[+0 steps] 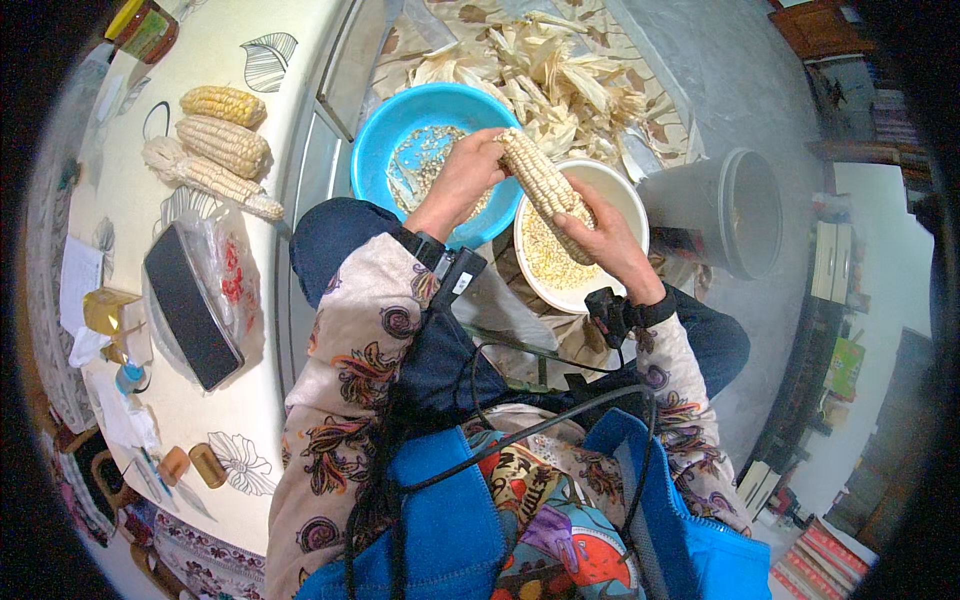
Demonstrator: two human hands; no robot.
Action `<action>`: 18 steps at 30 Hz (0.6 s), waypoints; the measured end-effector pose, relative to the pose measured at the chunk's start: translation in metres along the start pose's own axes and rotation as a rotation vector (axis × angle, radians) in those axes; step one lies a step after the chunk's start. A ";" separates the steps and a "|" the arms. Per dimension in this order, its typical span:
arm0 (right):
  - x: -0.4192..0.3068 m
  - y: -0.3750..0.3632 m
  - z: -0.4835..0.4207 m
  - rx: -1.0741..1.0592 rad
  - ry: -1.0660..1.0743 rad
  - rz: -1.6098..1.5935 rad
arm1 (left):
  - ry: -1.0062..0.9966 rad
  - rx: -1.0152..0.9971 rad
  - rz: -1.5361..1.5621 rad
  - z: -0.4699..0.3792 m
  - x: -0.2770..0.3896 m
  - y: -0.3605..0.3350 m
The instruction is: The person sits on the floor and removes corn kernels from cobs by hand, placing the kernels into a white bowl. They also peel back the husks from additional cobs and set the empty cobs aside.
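Note:
An ear of pale dried corn [546, 184] slants between my hands, its kernels in rows along the visible side. The fingers of my left hand [469, 171] close on its upper tip. Around the lower part wraps my right hand [609, 238], its thumb lying across the kernels. Beneath the ear stands a white bowl [639, 217] with loose yellow and whitish kernels [559, 255] in it. A blue basin [379, 139], partly covered by my left hand and forearm, contains pale kernels and bits of husk.
Dry corn husks [577, 82] are heaped on a patterned cloth beyond the bowls. A grey bucket [731, 214] lies tipped at the right. On the table [262, 135] at left are several corn ears [223, 142] and a dark flat object [191, 304] with plastic. Cables [540, 431] cross my lap.

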State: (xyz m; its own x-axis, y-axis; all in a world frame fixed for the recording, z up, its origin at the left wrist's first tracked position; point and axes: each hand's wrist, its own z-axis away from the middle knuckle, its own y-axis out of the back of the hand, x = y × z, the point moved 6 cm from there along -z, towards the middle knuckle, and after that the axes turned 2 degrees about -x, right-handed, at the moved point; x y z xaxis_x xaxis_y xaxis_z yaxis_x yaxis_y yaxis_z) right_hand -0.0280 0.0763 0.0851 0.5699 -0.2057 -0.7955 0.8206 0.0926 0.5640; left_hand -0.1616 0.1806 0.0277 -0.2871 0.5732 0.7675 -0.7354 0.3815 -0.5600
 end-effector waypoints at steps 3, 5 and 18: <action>-0.004 0.005 0.001 -0.014 0.020 0.015 | -0.031 -0.005 -0.061 -0.003 -0.001 0.000; -0.007 0.008 0.003 -0.034 0.019 0.034 | -0.028 -0.001 -0.139 -0.006 -0.004 0.004; -0.008 0.010 0.007 -0.062 0.033 0.102 | -0.169 -0.003 -0.426 -0.011 -0.010 0.009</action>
State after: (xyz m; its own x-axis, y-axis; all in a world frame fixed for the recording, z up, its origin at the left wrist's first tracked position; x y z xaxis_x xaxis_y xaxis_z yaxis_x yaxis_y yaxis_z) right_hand -0.0250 0.0726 0.0986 0.6506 -0.1602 -0.7423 0.7590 0.1712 0.6282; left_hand -0.1590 0.1865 0.0118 -0.0563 0.2385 0.9695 -0.8082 0.5592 -0.1845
